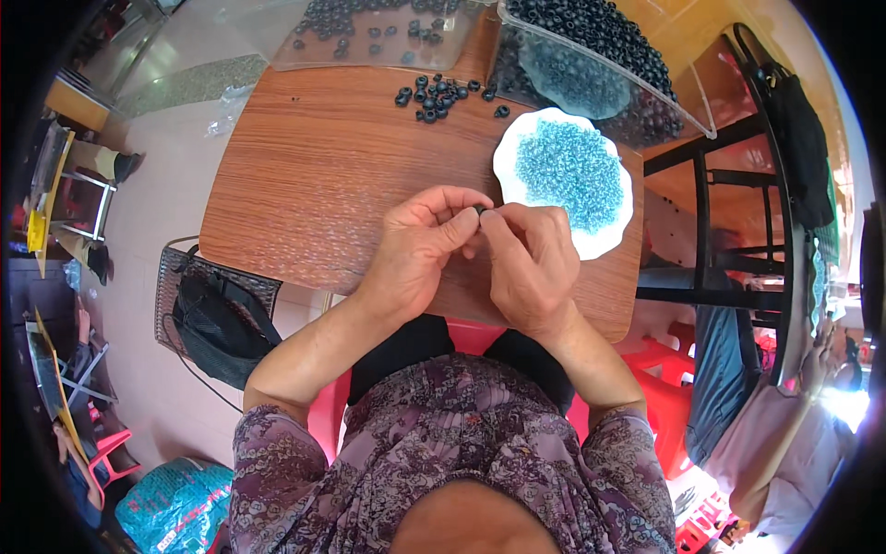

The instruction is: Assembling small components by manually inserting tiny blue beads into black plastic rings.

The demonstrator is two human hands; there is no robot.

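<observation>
Above the near half of the wooden table, my two hands meet at the fingertips. Between them is a small round black piece (479,210), mostly covered by the fingers. My left hand (420,242) pinches it between thumb and forefinger, the other fingers curled behind. From the other side the closed fingertips of my right hand (535,263) press against the same piece; whether they also hold something smaller is hidden. Just beyond my right hand lies a white scalloped plate (602,242) heaped with tiny clear-blue pieces (570,175). Several loose black ring-shaped pieces (434,100) are scattered at the table's far side.
A clear plastic bin (544,78) full of black pieces stands at the far right, a second clear tray (369,51) at the far left. Left of the wooden table (305,175) a black bag (217,319) rests on a woven seat. A black metal frame (738,295) rises at right, near another person.
</observation>
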